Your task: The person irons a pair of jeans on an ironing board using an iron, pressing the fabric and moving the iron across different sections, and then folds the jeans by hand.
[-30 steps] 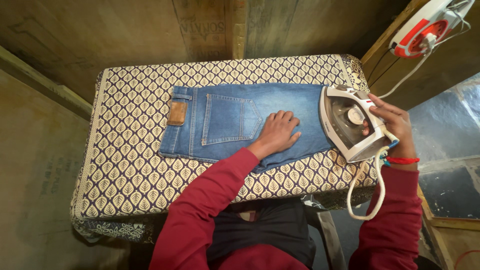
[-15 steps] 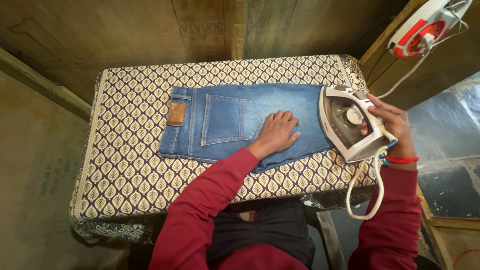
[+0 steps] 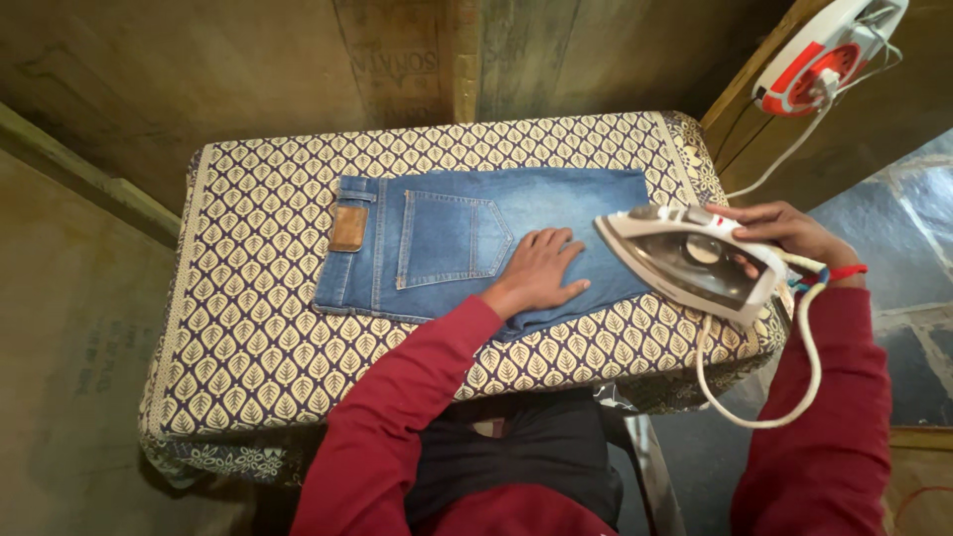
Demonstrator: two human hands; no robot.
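A desk (image 3: 248, 328) padded with a cloth printed in a cream and dark leaf pattern fills the middle of the view. On it lies a folded pair of blue denim jeans (image 3: 447, 253), long axis running left to right across the pad: the waistband end with a brown leather patch (image 3: 348, 227) points left, a stitched back pocket (image 3: 452, 238) sits near the middle, and the leg end reaches toward the right edge.

The left hand (image 3: 538, 271), in a dark red sleeve, rests palm down on the denim just right of the pocket, fingers spread flat and holding nothing, only pressing the cloth.

Just beyond those fingertips, to the right, comes the white and grey electric iron (image 3: 690, 260). It is tilted, soleplate turned toward the camera, its pointed nose aimed left along the jeans' long axis. The nose appears to be over the right end of the jeans; whether it touches the cloth cannot be told. The right hand (image 3: 784, 233) has its grip closed round the iron's handle from the far side. So the garment lies leftward from that grip, and the right hand is nearer the leg end, the left hand nearer the pocket.

A white cord (image 3: 754, 392) loops down from the iron's heel. At the upper right, a red and white extension reel (image 3: 819, 60) hangs by a wooden post.
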